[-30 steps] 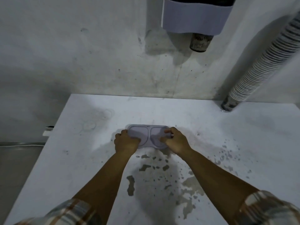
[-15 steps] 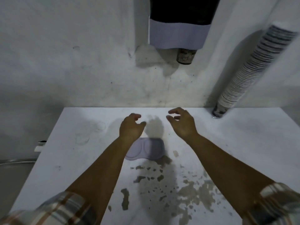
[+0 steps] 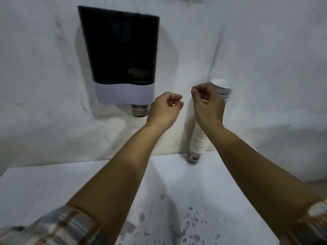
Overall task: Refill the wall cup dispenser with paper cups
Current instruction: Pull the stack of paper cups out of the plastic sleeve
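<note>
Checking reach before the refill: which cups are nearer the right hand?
The tall stack of paper cups leaning on the wall, directly behind the right hand, not the brown cup under the dispenser.

Dim, soft-focused wide-angle view with bowed edges and faint shadows.
</note>
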